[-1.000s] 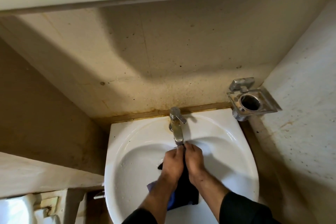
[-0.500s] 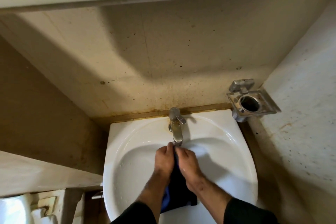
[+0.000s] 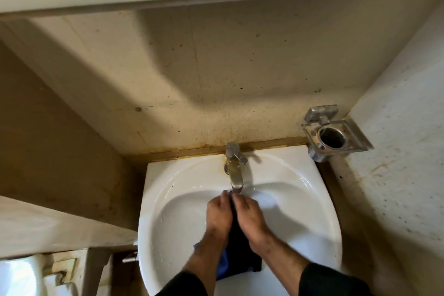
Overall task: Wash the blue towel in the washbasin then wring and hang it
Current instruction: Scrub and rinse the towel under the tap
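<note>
The blue towel [image 3: 240, 255] hangs dark and wet between my two hands inside the white washbasin [image 3: 173, 202]. My left hand [image 3: 219, 216] and my right hand [image 3: 249, 217] lie side by side, fingers curled on the towel's upper part, just under the spout of the metal tap [image 3: 234, 168]. Most of the cloth is hidden beneath my hands and forearms; a lighter blue fold shows low between my wrists. Whether water runs from the tap is unclear.
A stained beige wall rises behind the basin, with a pale shelf or cabinet overhanging at the top. A metal holder [image 3: 334, 137] is fixed on the right wall by the basin's corner. A white ledge and part of a toilet tank [image 3: 31, 274] lie left.
Both hands have stayed under the spout, shifting slightly against each other on the towel. The view has moved a little.
</note>
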